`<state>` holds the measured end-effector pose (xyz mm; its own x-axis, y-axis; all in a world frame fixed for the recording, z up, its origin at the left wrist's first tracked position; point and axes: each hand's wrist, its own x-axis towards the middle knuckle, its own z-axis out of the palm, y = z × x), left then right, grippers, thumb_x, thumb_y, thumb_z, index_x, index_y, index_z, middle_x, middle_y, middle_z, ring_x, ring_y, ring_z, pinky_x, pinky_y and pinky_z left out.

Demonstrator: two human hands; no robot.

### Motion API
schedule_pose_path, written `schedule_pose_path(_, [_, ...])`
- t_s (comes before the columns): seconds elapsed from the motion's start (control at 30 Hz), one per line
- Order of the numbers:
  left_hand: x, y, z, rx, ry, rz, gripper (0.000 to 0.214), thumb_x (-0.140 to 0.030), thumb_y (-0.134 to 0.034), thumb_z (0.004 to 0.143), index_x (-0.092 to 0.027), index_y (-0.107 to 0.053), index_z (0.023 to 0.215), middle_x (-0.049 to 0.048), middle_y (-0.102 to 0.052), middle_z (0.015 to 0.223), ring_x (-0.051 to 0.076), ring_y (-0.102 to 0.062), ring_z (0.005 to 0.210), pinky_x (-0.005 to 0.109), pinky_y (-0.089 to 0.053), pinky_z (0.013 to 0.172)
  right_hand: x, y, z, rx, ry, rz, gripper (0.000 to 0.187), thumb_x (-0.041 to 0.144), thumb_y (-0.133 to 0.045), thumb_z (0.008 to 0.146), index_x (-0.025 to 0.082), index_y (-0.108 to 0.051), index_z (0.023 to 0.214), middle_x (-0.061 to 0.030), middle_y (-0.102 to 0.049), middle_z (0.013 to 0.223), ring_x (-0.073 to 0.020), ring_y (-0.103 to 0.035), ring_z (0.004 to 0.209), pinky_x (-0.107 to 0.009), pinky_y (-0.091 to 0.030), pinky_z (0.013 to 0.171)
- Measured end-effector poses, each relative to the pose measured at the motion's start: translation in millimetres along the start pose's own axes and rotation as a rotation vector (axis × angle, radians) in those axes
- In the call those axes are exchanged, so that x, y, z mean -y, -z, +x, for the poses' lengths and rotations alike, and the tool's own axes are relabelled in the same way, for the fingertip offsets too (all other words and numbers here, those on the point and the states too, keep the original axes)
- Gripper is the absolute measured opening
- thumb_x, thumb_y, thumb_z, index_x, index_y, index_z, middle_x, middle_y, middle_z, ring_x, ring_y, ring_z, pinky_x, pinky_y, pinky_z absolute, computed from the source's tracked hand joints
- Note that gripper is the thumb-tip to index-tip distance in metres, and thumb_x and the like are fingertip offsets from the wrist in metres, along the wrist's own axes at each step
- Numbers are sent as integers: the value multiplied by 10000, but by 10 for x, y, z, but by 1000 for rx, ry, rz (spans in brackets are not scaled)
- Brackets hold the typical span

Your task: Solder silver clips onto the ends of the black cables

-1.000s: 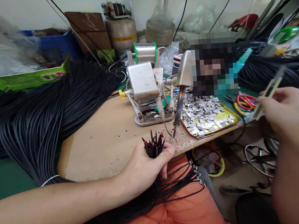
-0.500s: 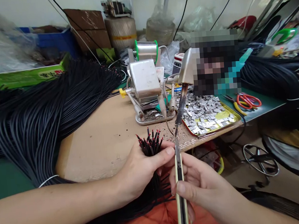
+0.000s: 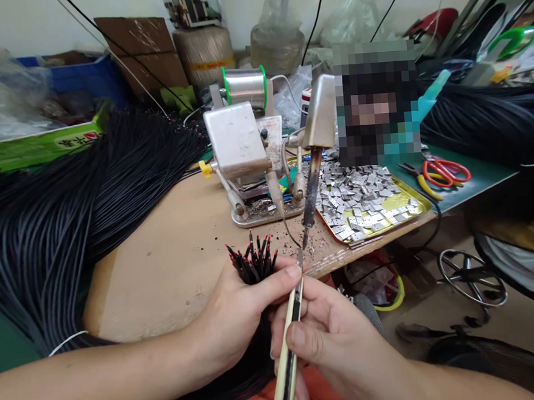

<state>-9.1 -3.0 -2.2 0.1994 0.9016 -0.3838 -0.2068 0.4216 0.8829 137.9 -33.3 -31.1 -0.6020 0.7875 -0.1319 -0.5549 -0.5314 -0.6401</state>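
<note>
In the head view, my left hand (image 3: 240,311) is wrapped around a bundle of thin black cables (image 3: 253,263), their red wire ends pointing up. My right hand (image 3: 336,341) grips a cream-handled utility knife (image 3: 287,351) with a black slot down its middle. Its narrow blade points away from me, close to my left thumb tip. Just beyond the blade is the tip of a soldering iron (image 3: 311,181), mounted slanting down. Whether blade and iron touch, I cannot tell. My left fingertips are partly hidden behind the knife.
A metal soldering stand (image 3: 240,144) carries a solder wire spool (image 3: 245,87). On its right, a yellow tray (image 3: 402,200) holds small metal plates, with red-handled scissors (image 3: 445,174) and pliers (image 3: 426,186) beyond. A thick pile of black cables (image 3: 65,196) covers the left. Opposite is a blurred-out person.
The knife has tilted, its handle end swinging left toward me. Both hands and the cable bundle appear further left in view, as the camera has shifted slightly. Both grips stay closed.
</note>
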Motion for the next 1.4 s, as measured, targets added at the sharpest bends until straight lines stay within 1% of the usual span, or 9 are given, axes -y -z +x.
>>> schedule_pose_path(0.13, [-23,-14,8,-31,-3,24,248,-362,-826,766,-153,-729,860,41,-700,806,183,-652,757,302,-534,723,-8,-1,31,30,-6,50,693,249,-778,869,220,-395,1446,-21,-662,941,-97,-669,639,-221,-570,562])
schedule_pose_path(0.23, [-29,-20,11,-38,13,44,248,-365,-822,769,-153,-725,854,36,-693,787,172,-642,735,284,-523,697,-11,8,41,63,-3,40,633,239,-728,911,220,-390,1446,-9,-670,894,-97,-665,591,-222,-579,535])
schedule_pose_path(0.4, [-15,-11,8,-16,7,49,229,-361,-791,808,-162,-716,894,43,-700,842,185,-648,791,304,-526,751,-11,35,49,77,-4,31,607,250,-727,912,216,-402,1424,5,-667,862,-96,-661,595,-215,-586,542])
schedule_pose_path(0.57, [-9,-5,12,-20,19,54,232,-364,-794,807,-167,-716,902,39,-699,845,178,-647,787,296,-528,748,-10,16,32,46,-16,12,651,275,-727,911,204,-361,1444,4,-666,840,-101,-648,582,-219,-573,537])
schedule_pose_path(0.73, [-29,-10,0,-16,15,70,236,-374,-794,805,-169,-710,886,34,-693,824,170,-641,766,287,-524,734,-7,-26,21,28,-13,6,640,302,-739,899,221,-385,1425,15,-655,825,-95,-628,563,-218,-557,532])
schedule_pose_path(0.93, [-30,-14,18,-17,37,70,244,-385,-785,811,-168,-713,897,49,-701,845,191,-651,792,310,-528,747,7,-8,32,29,-22,20,649,334,-755,883,222,-400,1415,-32,-668,970,-89,-633,566,-230,-561,527])
schedule_pose_path(1.1, [-11,-2,28,-9,23,66,225,-369,-776,827,-167,-721,911,47,-702,862,184,-647,808,307,-524,768,18,-21,25,14,-34,20,674,343,-757,879,227,-390,1432,-35,-669,989,-81,-616,575,-213,-547,537])
schedule_pose_path(1.23, [-2,-2,27,-4,33,51,226,-366,-776,827,-166,-717,915,50,-706,858,194,-658,800,327,-530,771,19,-37,29,13,-31,27,665,351,-774,863,231,-428,1419,-53,-659,1060,-72,-619,573,-218,-550,539])
schedule_pose_path(1.4, [-15,-13,25,-20,39,49,236,-366,-800,800,-165,-719,893,48,-712,835,195,-664,784,322,-535,752,-8,-31,33,4,-14,31,649,327,-762,876,237,-422,1422,-10,-653,913,-90,-628,558,-225,-563,523])
